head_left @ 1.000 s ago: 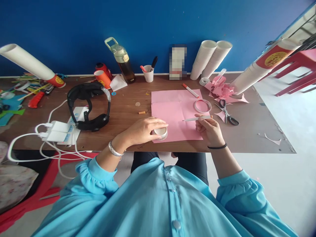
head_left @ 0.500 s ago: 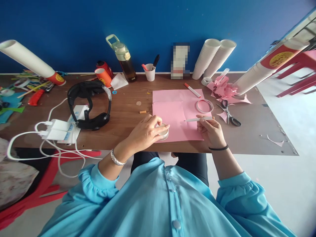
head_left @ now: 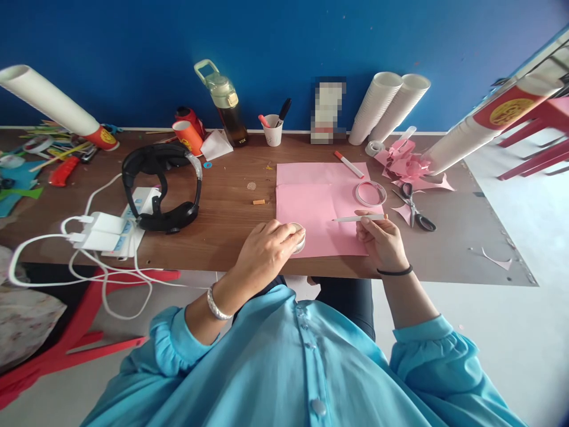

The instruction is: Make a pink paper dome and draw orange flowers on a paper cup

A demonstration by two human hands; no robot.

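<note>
My left hand (head_left: pixel 271 249) is curled over a small round whitish object (head_left: pixel 301 245), which stands at the near left edge of the pink paper (head_left: pixel 311 201). Fingers cover most of it, so I cannot tell whether it is a cup or a tape roll. In my right hand (head_left: pixel 380 240) is a slim white marker (head_left: pixel 349 219), held level above the paper with its dark tip pointing left. A clear-rimmed ring (head_left: pixel 370 193), like a tape roll, lies on the paper's right side. Another white marker with a red cap (head_left: pixel 349 164) rests near the far edge.
Scissors (head_left: pixel 412 207) and pink paper scraps (head_left: pixel 406 163) lie to the right. Behind stand a cup of markers (head_left: pixel 272 133), a bottle (head_left: pixel 226 107) and stacked paper cups (head_left: pixel 376 107). A black headset (head_left: pixel 166 219) and a power strip (head_left: pixel 128 237) with cables are at left.
My left hand has shifted slightly right and closed further over the round object, covering more of it. The right hand holds the marker almost unmoved.
</note>
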